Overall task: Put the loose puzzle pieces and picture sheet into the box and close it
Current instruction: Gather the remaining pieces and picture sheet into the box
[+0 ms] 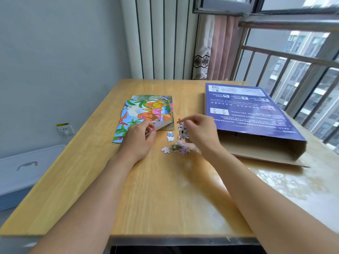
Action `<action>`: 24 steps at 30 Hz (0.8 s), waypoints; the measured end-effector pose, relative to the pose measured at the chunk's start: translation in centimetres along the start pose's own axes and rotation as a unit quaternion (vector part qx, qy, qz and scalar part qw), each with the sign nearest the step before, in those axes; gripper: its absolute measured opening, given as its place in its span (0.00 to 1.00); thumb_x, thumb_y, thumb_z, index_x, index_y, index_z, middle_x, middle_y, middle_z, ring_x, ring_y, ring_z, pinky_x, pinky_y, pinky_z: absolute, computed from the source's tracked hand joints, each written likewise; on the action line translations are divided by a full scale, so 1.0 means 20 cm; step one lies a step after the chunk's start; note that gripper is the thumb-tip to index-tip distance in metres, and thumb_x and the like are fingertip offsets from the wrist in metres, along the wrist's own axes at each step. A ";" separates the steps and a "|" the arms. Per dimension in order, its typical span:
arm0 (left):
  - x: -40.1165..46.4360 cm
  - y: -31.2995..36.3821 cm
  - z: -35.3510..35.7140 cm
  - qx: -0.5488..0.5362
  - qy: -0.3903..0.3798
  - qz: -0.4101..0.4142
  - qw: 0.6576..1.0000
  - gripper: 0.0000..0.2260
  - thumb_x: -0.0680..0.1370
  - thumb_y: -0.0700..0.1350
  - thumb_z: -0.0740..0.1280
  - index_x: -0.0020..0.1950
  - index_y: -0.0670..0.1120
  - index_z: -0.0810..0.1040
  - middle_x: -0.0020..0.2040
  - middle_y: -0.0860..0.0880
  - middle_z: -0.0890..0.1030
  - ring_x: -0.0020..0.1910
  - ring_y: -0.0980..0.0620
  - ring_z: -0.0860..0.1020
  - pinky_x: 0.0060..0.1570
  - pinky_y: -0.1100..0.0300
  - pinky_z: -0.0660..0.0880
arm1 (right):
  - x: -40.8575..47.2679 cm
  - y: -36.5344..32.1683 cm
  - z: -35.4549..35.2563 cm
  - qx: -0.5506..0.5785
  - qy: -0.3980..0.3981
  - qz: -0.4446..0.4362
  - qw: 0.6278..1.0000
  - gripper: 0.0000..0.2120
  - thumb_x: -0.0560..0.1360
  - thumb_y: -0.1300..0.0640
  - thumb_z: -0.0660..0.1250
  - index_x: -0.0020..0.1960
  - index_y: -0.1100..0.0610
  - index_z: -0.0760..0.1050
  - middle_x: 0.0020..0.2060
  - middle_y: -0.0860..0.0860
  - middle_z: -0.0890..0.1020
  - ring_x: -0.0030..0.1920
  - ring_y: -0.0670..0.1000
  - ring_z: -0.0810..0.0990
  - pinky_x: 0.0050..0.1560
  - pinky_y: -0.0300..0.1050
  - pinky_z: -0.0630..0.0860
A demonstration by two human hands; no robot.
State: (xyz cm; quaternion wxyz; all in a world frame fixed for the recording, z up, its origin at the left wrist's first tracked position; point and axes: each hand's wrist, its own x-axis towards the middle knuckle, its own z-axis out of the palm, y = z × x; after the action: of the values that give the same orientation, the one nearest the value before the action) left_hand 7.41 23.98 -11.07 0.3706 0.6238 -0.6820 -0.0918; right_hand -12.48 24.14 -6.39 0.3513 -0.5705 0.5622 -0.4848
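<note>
A colourful dinosaur picture sheet (146,110) lies on the wooden table (156,189), left of centre. My left hand (140,137) pinches its near right corner, and that corner curls up. My right hand (199,130) holds a clump of puzzle pieces (183,130) just above the table. Several loose puzzle pieces (176,146) lie scattered under and in front of that hand. The purple puzzle box (251,114) lies flat on the right, its near end open, with a brown flap (256,154) folded out toward me.
A window with a metal railing (293,57) runs along the table's right side. A pink curtain (220,48) and a white radiator (161,39) stand behind the table. A pale storage bin (23,173) sits on the floor at left, under a wall socket (65,129).
</note>
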 end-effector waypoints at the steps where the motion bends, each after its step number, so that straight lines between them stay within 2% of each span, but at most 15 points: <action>1: 0.00 0.00 0.00 0.002 -0.003 0.000 1.000 0.06 0.78 0.46 0.68 0.54 0.49 0.79 0.46 0.53 0.81 0.49 0.51 0.79 0.51 0.51 0.77 | 0.00 -0.03 -0.05 0.133 0.013 0.102 0.986 0.09 0.76 0.64 0.64 0.46 0.60 0.83 0.37 0.54 0.82 0.33 0.50 0.80 0.31 0.44 0.79; 3: -0.01 0.00 0.01 0.017 -0.007 -0.001 1.000 0.08 0.76 0.48 0.70 0.55 0.51 0.78 0.48 0.54 0.81 0.51 0.50 0.78 0.54 0.51 0.76 | -0.03 -0.06 -0.17 0.352 0.026 0.280 0.893 0.05 0.77 0.64 0.64 0.46 0.62 0.79 0.36 0.57 0.80 0.32 0.52 0.79 0.24 0.37 0.74; 4: -0.01 0.02 0.02 0.027 -0.006 0.002 1.000 0.10 0.75 0.49 0.71 0.55 0.52 0.78 0.49 0.54 0.81 0.51 0.49 0.78 0.55 0.51 0.76 | -0.05 -0.04 -0.24 0.424 0.029 0.326 0.844 0.05 0.78 0.63 0.63 0.47 0.61 0.78 0.37 0.56 0.79 0.31 0.51 0.78 0.22 0.35 0.72; 6: -0.02 0.05 0.02 0.044 0.001 0.011 0.999 0.12 0.74 0.51 0.72 0.56 0.52 0.77 0.51 0.54 0.80 0.53 0.48 0.78 0.56 0.50 0.75 | -0.09 0.01 -0.35 0.517 0.041 0.354 0.778 0.06 0.79 0.63 0.61 0.51 0.63 0.75 0.41 0.57 0.78 0.27 0.51 0.79 0.24 0.33 0.74; 9: -0.03 0.11 0.03 0.052 0.010 0.045 0.998 0.16 0.71 0.50 0.74 0.58 0.52 0.78 0.54 0.52 0.80 0.55 0.47 0.78 0.59 0.48 0.74 | -0.14 0.08 -0.48 0.582 0.073 0.361 0.725 0.10 0.80 0.63 0.61 0.60 0.66 0.72 0.52 0.61 0.79 0.25 0.55 0.81 0.29 0.39 0.80; 11: -0.03 0.13 0.04 0.063 -0.001 0.057 0.996 0.19 0.70 0.51 0.74 0.59 0.52 0.78 0.55 0.52 0.80 0.56 0.46 0.78 0.60 0.46 0.74 | -0.14 0.09 -0.55 0.592 0.091 0.359 0.715 0.09 0.80 0.65 0.60 0.58 0.68 0.71 0.56 0.63 0.78 0.33 0.58 0.84 0.32 0.47 0.84; 12: -0.04 0.14 0.04 0.064 -0.005 0.058 0.996 0.19 0.69 0.51 0.75 0.59 0.53 0.78 0.56 0.52 0.80 0.57 0.46 0.78 0.61 0.45 0.74 | -0.14 0.09 -0.57 0.588 0.096 0.361 0.717 0.08 0.81 0.64 0.60 0.56 0.68 0.71 0.56 0.64 0.77 0.42 0.60 0.85 0.36 0.50 0.84; 14: -0.04 0.17 0.04 0.040 -0.005 0.064 0.997 0.19 0.70 0.50 0.76 0.59 0.53 0.78 0.57 0.53 0.79 0.57 0.49 0.78 0.60 0.47 0.74 | -0.14 0.09 -0.61 0.578 0.098 0.383 0.714 0.11 0.83 0.61 0.58 0.56 0.70 0.71 0.59 0.65 0.77 0.59 0.62 0.80 0.49 0.55 0.84; 16: -0.04 0.23 0.05 -0.002 -0.009 0.082 0.997 0.17 0.72 0.48 0.76 0.59 0.52 0.79 0.56 0.56 0.78 0.57 0.53 0.77 0.56 0.55 0.73 | -0.12 0.10 -0.63 0.572 0.098 0.395 0.712 0.17 0.85 0.55 0.56 0.63 0.70 0.69 0.65 0.65 0.74 0.66 0.64 0.75 0.64 0.59 0.76; 18: -0.04 0.34 0.08 -0.043 -0.038 0.106 0.993 0.17 0.73 0.49 0.75 0.60 0.51 0.79 0.57 0.56 0.77 0.57 0.56 0.76 0.54 0.61 0.70 | -0.09 0.10 -0.65 0.579 0.082 0.382 0.715 0.28 0.85 0.49 0.53 0.75 0.70 0.60 0.72 0.65 0.68 0.74 0.66 0.67 0.74 0.61 0.64; 20: -0.04 0.45 0.14 -0.056 -0.076 0.136 0.986 0.19 0.73 0.52 0.74 0.63 0.52 0.78 0.59 0.56 0.76 0.57 0.58 0.74 0.54 0.63 0.69 | -0.05 0.09 -0.66 0.598 0.060 0.351 0.718 0.34 0.83 0.43 0.53 0.77 0.68 0.57 0.74 0.64 0.68 0.75 0.63 0.66 0.77 0.58 0.60; 22: -0.03 0.54 0.21 -0.049 -0.089 0.172 0.980 0.21 0.74 0.54 0.74 0.65 0.52 0.75 0.61 0.56 0.76 0.59 0.57 0.75 0.57 0.61 0.72 | -0.01 0.10 -0.66 0.627 0.031 0.305 0.716 0.36 0.80 0.37 0.54 0.76 0.63 0.64 0.71 0.61 0.72 0.71 0.59 0.72 0.75 0.55 0.63; 24: -0.02 0.61 0.28 -0.049 -0.085 0.184 0.978 0.24 0.73 0.55 0.74 0.67 0.52 0.73 0.64 0.55 0.75 0.61 0.55 0.75 0.59 0.59 0.73 | 0.01 0.11 -0.66 0.625 -0.005 0.268 0.733 0.40 0.78 0.31 0.51 0.77 0.59 0.64 0.74 0.61 0.70 0.74 0.59 0.69 0.77 0.56 0.60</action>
State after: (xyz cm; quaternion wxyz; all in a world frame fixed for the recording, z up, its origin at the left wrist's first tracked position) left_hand -5.60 24.99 -8.03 0.3516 0.4585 -0.8090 -0.1081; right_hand -25.59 25.60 -4.65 0.7466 -0.0507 0.2604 -0.6101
